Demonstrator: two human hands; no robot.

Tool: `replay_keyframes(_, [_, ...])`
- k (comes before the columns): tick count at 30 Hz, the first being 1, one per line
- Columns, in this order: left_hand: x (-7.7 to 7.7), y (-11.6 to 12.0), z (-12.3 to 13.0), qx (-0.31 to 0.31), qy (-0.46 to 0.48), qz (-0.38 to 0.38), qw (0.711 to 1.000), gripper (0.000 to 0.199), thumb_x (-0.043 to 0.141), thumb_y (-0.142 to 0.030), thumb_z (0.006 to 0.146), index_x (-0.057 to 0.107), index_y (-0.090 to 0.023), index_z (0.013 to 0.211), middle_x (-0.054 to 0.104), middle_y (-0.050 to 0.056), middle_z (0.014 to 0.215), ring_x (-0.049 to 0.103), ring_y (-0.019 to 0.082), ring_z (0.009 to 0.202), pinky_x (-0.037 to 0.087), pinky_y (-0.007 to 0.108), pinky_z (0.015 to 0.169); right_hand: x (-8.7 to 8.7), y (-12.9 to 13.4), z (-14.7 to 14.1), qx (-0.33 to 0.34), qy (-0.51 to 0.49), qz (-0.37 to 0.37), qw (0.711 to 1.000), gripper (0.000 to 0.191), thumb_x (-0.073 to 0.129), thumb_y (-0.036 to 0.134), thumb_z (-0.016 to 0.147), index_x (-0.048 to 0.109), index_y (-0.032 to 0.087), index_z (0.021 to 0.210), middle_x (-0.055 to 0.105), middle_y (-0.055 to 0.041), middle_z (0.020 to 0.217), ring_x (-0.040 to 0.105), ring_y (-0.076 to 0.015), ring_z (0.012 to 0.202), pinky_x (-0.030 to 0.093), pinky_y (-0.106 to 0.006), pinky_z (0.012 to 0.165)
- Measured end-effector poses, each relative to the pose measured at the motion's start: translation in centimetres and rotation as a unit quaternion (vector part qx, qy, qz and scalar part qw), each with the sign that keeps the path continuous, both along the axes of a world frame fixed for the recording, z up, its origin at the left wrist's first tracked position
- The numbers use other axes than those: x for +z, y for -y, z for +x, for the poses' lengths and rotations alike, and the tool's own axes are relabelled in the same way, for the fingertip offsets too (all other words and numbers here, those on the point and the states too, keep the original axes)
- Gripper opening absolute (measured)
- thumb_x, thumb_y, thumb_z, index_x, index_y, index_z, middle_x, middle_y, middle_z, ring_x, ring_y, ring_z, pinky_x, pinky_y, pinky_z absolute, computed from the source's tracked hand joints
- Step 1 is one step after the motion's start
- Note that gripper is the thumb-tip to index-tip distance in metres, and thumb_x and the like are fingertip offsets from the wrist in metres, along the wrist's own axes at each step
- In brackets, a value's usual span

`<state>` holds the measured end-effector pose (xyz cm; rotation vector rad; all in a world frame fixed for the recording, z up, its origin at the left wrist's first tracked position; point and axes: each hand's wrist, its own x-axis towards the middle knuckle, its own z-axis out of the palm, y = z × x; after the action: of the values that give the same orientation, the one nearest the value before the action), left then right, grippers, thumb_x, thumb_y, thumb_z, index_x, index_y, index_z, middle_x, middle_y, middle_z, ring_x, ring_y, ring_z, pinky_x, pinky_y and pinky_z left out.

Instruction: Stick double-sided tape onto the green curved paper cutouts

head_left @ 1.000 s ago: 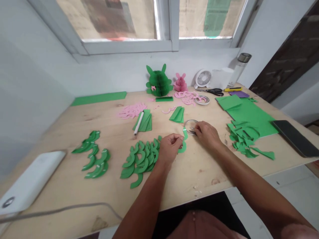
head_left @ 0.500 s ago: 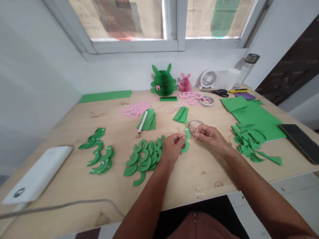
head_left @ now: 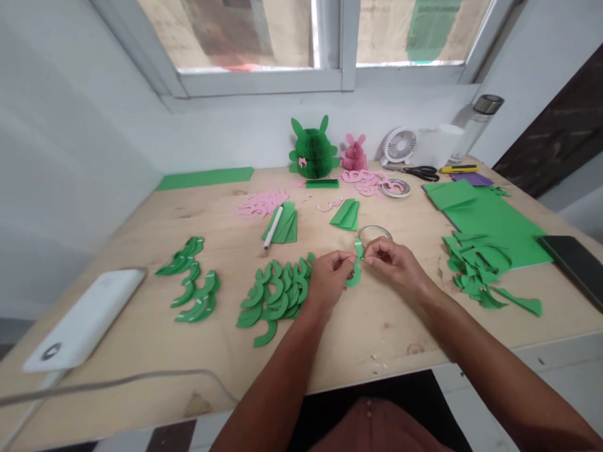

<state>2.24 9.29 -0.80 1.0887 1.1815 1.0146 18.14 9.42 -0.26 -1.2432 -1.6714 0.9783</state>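
Note:
My left hand (head_left: pixel 332 276) is closed at the left edge of a curved green paper piece (head_left: pixel 357 275), its fingertips pinched together. From the right, my right hand (head_left: pixel 390 262) comes close to the same piece with thumb and fingers pinched; anything between them is too small to make out. A small white strip shows near the piece's upper end. Just behind my right hand lies a thin tape ring (head_left: pixel 375 228). Left of my left hand is a heap of curved green pieces (head_left: pixel 276 295); farther left are more green pieces (head_left: pixel 195 294) with white strips.
Green scraps (head_left: pixel 475 263), a green sheet (head_left: pixel 504 223) and a phone (head_left: pixel 572 267) lie right. Behind are scissors (head_left: pixel 421 172), a cutter (head_left: pixel 459 169), a fan (head_left: pixel 400 145), a bottle (head_left: pixel 475 129) and a green paper figure (head_left: pixel 315 154). A power bank (head_left: pixel 85 320) and cable (head_left: pixel 155 375) lie left.
My right hand has moved left and slightly down, closer to my left hand and the green piece. The tape ring is now farther from its fingertips. The view has shifted slightly.

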Motion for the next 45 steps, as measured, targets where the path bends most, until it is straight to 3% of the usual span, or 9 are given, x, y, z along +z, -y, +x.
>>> replay_keyframes(7, [0.11,0.18,0.25,-0.012,-0.013,-0.008,1.000,0.020,0.059,-0.033,0.068,0.063,-0.014,0.070,0.048,-0.004,0.051,0.040,0.007,0.044,0.031,0.017,0.038,-0.23,0.12,-0.21,-0.016,0.015,-0.037,0.999,0.015,0.059,0.032,0.077,0.059,0.017,0.072,0.051,0.0025,0.060,0.042,-0.0094,0.054,0.033,-0.023,0.050])
replay_keyframes(16, [-0.02,0.21,0.49,-0.015,0.025,-0.006,1.000,0.015,0.059,-0.030,0.068,0.060,-0.015,0.065,0.053,-0.002,0.055,0.042,0.007,0.044,0.031,0.018,0.038,0.05,0.01,0.04,-0.059,-0.007,-0.028,0.998,0.017,0.061,0.034,0.072,0.059,0.018,0.069,0.055,-0.0002,0.063,0.046,-0.0119,0.058,0.036,-0.024,0.052])
replay_keyframes(28, [0.40,0.36,0.44,-0.008,0.044,-0.007,0.999,0.013,0.058,-0.028,0.067,0.059,-0.015,0.065,0.054,-0.002,0.055,0.044,0.007,0.046,0.031,0.018,0.038,0.10,-0.05,0.23,-0.060,0.001,-0.039,0.997,0.020,0.063,0.036,0.072,0.059,0.017,0.070,0.054,0.0003,0.062,0.044,-0.0108,0.054,0.034,-0.024,0.050])
replay_keyframes(39, [0.17,-0.05,0.27,0.051,0.042,-0.010,0.998,0.012,0.061,-0.026,0.064,0.063,-0.014,0.066,0.060,0.000,0.058,0.050,0.009,0.050,0.036,0.017,0.039,0.02,0.06,-0.13,-0.025,-0.020,0.001,0.999,0.018,0.060,0.036,0.077,0.057,0.019,0.073,0.059,-0.0041,0.080,0.053,-0.0168,0.076,0.041,-0.029,0.066])
replay_keyframes(45, [0.02,-0.07,0.29,0.053,0.038,-0.006,0.998,0.014,0.061,-0.026,0.065,0.067,-0.014,0.070,0.064,0.003,0.062,0.052,0.010,0.052,0.039,0.017,0.040,0.12,0.22,-0.27,-0.018,0.007,0.006,1.000,0.017,0.059,0.035,0.078,0.059,0.019,0.074,0.060,-0.0062,0.087,0.053,-0.0180,0.081,0.041,-0.030,0.067])
